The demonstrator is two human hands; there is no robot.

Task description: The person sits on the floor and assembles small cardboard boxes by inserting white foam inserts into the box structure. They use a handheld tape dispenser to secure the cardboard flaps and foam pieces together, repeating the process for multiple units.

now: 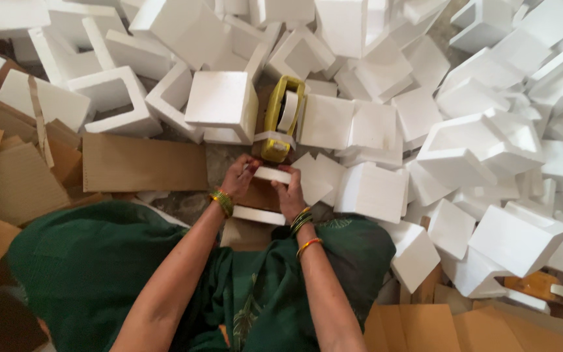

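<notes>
Left hand [239,177] and right hand [289,193] both gripped small brown cardboard box [260,194] capped with white foam blocks [272,174]; yellow plastic tape dispenser [281,117] lay just beyond

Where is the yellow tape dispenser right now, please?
In the head view, the yellow tape dispenser sits just above centre, directly beyond both hands, among white foam blocks.

We see our left hand [239,177] and right hand [289,193] clasping a small brown cardboard piece capped by white foam blocks [272,174], just below a yellow tape dispenser [283,117] among heaped white foam corner pieces [477,137].
</notes>
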